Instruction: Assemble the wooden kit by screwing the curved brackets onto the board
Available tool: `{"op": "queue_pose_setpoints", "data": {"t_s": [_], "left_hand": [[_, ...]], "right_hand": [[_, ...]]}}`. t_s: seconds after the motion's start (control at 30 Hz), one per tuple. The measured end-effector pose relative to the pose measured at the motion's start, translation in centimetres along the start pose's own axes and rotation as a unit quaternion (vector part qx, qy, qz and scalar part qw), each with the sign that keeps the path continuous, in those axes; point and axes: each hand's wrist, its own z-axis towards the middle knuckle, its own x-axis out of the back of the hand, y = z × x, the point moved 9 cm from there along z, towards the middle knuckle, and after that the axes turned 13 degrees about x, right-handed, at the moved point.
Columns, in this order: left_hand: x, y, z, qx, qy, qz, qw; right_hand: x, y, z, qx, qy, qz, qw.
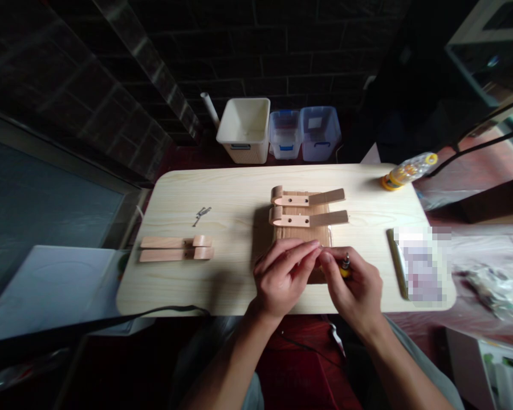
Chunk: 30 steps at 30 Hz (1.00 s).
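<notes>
My left hand [284, 276] is closed in a pinch at the near edge of a cardboard box [301, 233], its fingertips meeting those of my right hand [353, 285]. What the left fingertips hold is too small to name. In my right hand is a yellow-handled screwdriver [345, 269], its metal end pointing up. Two wooden hook-shaped pieces with dark holes, one farther [299, 199] and one nearer [298, 220], lie side by side on the box. Two similar wooden pieces [166, 249] lie at the table's left. Small dark metal parts [202, 214] lie beyond them.
The pale wooden table [235, 193] has a clear bottle with yellow ends [408, 172] at the back right and a blurred package [421, 265] at the right. Behind the table stand a cream bin [244, 128] and two plastic bins [320, 134]. A black cable [166, 309] crosses the front left edge.
</notes>
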Motion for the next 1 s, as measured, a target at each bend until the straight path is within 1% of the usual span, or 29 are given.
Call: {"op": "queue_pose_setpoints", "data": {"t_s": [0.2,0.27,0.33,0.4,0.5,0.57,0.6,0.67,0.73,0.8,0.87,0.9,0.93,1.0], "left_hand": [[0.3,-0.5,0.0,0.030,0.002,0.018,0.999],[0.5,-1.1,-0.1,0.056,0.008,0.010,0.998],[0.7,-2.0,-0.2,0.092,0.014,-0.007,0.996],[1.2,-3.1,-0.2,0.131,0.027,-0.028,0.991],[2.2,-4.6,0.2,0.183,0.073,-0.061,0.979],[3.1,-5.2,0.7,0.199,0.114,-0.093,0.969],[3.4,-5.3,0.9,0.200,0.130,-0.110,0.965],[3.9,-5.4,1.4,0.188,0.153,-0.131,0.961],[4.1,-5.7,1.8,0.186,0.162,-0.130,0.960],[4.0,-6.9,1.9,0.213,0.156,-0.126,0.956],[3.5,-8.9,1.6,0.275,0.141,-0.143,0.940],[3.1,-10.2,1.4,0.316,0.131,-0.163,0.925],[2.5,-11.4,1.0,0.360,0.119,-0.187,0.906],[1.1,-13.4,0.2,0.441,0.092,-0.245,0.859]], "right_hand": [[-0.3,0.1,-0.1,-0.007,-0.006,0.004,1.000],[-0.3,0.2,-0.2,-0.013,-0.003,0.003,1.000],[-0.2,0.5,-0.2,-0.030,0.017,0.011,0.999],[0.4,1.0,-0.3,-0.053,0.068,0.029,0.996],[2.1,1.7,-0.6,-0.077,0.188,0.063,0.977],[3.2,2.2,-0.7,-0.085,0.253,0.081,0.960],[3.6,2.5,-0.7,-0.092,0.275,0.084,0.953],[4.2,3.2,-0.5,-0.105,0.299,0.083,0.945],[4.6,4.0,-0.2,-0.120,0.305,0.079,0.941],[4.9,4.8,0.0,-0.137,0.314,0.081,0.936],[5.0,5.7,-0.1,-0.158,0.327,0.101,0.926],[4.9,6.2,-0.2,-0.172,0.328,0.117,0.922],[4.6,6.7,-0.3,-0.188,0.324,0.135,0.917],[3.7,7.8,-0.5,-0.222,0.302,0.168,0.912]]}}
